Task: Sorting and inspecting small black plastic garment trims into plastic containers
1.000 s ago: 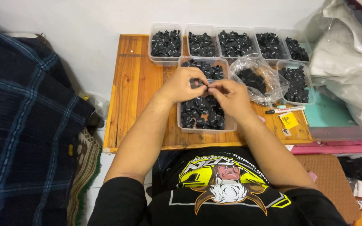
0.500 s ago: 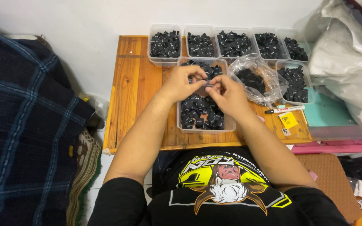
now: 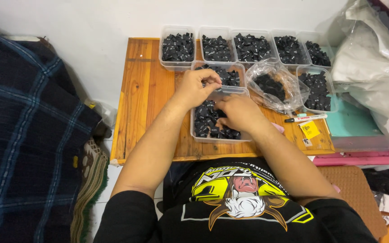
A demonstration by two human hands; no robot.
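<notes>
Your left hand [image 3: 197, 87] pinches a small black label [image 3: 217, 89] over the near clear tub [image 3: 197, 137]; your right hand [image 3: 236, 114] curls into its labels. Bare wooden table [image 3: 138, 90] lies left; label-filled tubs [image 3: 177, 45] line the far edge.

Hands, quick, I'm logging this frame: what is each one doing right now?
Left hand: fingers pinched on a small black piece above the nearest tub.
Right hand: reaching into that tub's black pieces; grip cannot be told.

Black short-sleeve tee, yellow-white chest graphic, bare forearms
</notes>
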